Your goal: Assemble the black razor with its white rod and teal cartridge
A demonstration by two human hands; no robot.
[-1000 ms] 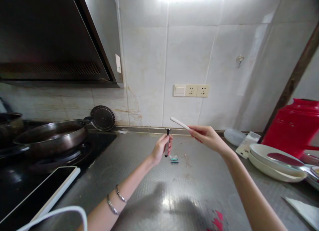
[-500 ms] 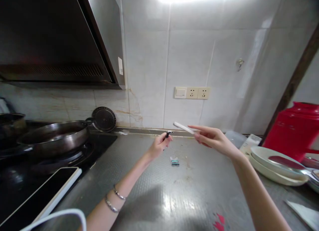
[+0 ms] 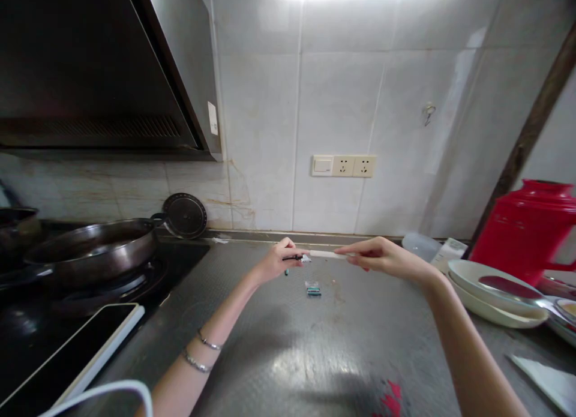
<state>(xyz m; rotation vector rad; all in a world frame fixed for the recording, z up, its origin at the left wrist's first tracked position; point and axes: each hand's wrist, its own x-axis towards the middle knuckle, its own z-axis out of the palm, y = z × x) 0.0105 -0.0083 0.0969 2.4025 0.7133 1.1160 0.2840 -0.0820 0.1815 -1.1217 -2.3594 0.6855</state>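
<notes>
My left hand point(image 3: 274, 262) is closed around a short dark razor handle with a metal head point(image 3: 297, 258), which now lies level and points right. My right hand point(image 3: 380, 257) pinches one end of a slim white stick point(image 3: 327, 254), held level and pointing left. The tip of the white stick meets the metal head of the razor handle above the steel counter point(image 3: 288, 351). A small pack of green blade cartridges point(image 3: 313, 289) lies on the counter just below both hands.
A dark pan point(image 3: 90, 246) sits on the stove at the left, with a white-edged tablet point(image 3: 67, 354) and white cable in front. At the right stand a red jug point(image 3: 526, 231), stacked white plates point(image 3: 490, 294) and a white box point(image 3: 447, 252). Wall sockets point(image 3: 344, 165) are behind.
My left hand has tipped the razor handle from upright to level. My right hand has lowered the white stick until its tip meets the handle's head.
</notes>
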